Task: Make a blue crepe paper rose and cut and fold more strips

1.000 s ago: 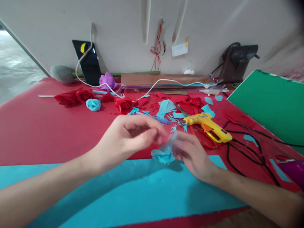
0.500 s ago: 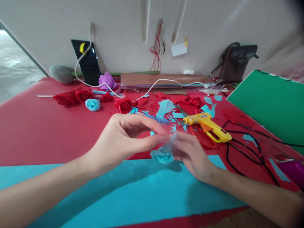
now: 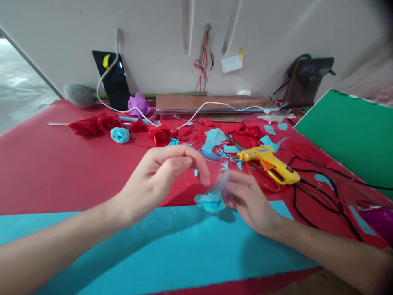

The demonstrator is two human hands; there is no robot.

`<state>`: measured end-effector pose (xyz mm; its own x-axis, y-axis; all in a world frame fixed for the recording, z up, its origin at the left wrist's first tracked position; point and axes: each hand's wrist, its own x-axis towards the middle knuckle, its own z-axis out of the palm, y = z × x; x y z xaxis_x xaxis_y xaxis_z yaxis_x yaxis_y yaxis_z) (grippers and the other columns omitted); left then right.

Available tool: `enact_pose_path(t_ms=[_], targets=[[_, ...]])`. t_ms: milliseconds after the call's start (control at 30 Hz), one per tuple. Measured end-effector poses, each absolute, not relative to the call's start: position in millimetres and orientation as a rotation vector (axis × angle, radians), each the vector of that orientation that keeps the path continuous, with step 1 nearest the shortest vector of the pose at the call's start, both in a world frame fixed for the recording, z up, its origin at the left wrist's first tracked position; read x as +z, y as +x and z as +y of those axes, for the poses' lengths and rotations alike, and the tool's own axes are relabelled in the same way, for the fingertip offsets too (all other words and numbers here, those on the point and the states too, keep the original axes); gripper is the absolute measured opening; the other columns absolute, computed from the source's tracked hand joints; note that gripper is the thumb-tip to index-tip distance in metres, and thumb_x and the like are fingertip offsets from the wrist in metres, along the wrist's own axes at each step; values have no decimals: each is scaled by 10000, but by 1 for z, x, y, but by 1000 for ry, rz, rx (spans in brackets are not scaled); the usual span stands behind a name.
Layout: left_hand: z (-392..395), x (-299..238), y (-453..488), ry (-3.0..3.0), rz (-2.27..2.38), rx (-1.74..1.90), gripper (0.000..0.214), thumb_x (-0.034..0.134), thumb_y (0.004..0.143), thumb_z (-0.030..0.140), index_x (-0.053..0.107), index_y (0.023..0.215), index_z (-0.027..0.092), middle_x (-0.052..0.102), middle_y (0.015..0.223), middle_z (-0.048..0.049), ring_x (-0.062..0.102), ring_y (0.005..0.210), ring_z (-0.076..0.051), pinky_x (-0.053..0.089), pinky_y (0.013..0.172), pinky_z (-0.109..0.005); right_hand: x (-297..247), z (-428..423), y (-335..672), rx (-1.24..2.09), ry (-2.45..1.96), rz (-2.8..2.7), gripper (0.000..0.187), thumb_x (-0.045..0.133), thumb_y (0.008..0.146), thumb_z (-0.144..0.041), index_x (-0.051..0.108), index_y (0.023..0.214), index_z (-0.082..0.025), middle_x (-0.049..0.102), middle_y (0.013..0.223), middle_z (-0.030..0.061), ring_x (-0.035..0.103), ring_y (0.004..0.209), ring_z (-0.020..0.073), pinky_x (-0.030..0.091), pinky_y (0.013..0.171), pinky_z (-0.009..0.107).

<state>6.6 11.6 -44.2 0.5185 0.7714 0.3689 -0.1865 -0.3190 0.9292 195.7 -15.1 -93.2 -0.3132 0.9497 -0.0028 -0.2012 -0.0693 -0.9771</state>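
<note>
My right hand [image 3: 248, 200] pinches the base of a light blue paper flower [image 3: 211, 201], which hangs tilted with its petals toward the lower left. The fingertips hide part of its base. To the left, my left hand [image 3: 162, 180] hovers with thumb and fingers apart and nothing between them. Its curled fingertips are close above the flower, apart from it. Under both forearms lies a wide sheet of blue paper [image 3: 172, 250] on the red tabletop [image 3: 39, 164].
A yellow glue gun [image 3: 267, 162] with black cords lies right of my hands, over red-handled scissors [image 3: 260, 178]. Behind are paper scraps [image 3: 213, 139], red paper roses [image 3: 87, 126] and a finished blue rose [image 3: 120, 135]. A green board [image 3: 350, 135] stands at the right.
My left thumb and fingers have come off the flower's base and opened, the thumb lifting up and left. My right hand and the flower stay in place.
</note>
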Motion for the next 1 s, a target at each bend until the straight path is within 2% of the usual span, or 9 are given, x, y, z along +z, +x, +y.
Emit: enact_pose_path(t_ms=[200, 400, 567, 800, 1000], targets=[[6, -38, 8, 1716, 572, 1079, 141, 545, 840, 147, 635, 732, 138, 636, 663, 27, 592, 660, -68, 495, 634, -158, -93, -19, 198, 1540, -834, -1372, 250, 545, 820, -338, 506, 655, -154, 440, 563, -43, 364, 511, 47, 262, 462, 197], [3, -37, 11, 1632, 572, 1105, 52, 609, 796, 159, 649, 763, 167, 634, 670, 40, 565, 607, -45, 495, 566, -125, -93, -19, 198, 1567, -817, -1361, 282, 540, 822, -367, 471, 641, -162, 371, 554, -50, 317, 501, 55, 234, 459, 215], [2, -40, 11, 1563, 577, 1070, 47, 640, 779, 176, 662, 795, 213, 635, 695, 50, 578, 640, -51, 496, 557, -121, -92, -18, 198, 1568, -811, -1354, 258, 525, 840, -323, 490, 643, -160, 422, 560, -42, 320, 506, 57, 220, 465, 227], [3, -43, 12, 1506, 647, 1062, 169, 701, 723, 159, 697, 823, 295, 676, 708, 104, 584, 597, -19, 509, 567, -85, -94, -20, 198, 1567, -802, -1343, 237, 518, 847, -317, 502, 665, -166, 428, 570, -48, 320, 510, 52, 223, 467, 227], [7, -42, 14, 1523, 607, 1107, 147, 714, 691, 112, 726, 740, 250, 711, 727, 94, 638, 680, -32, 521, 630, -69, -95, -21, 201, 1461, -786, -1397, 202, 515, 848, -297, 523, 684, -178, 407, 587, -47, 341, 535, 59, 262, 477, 212]])
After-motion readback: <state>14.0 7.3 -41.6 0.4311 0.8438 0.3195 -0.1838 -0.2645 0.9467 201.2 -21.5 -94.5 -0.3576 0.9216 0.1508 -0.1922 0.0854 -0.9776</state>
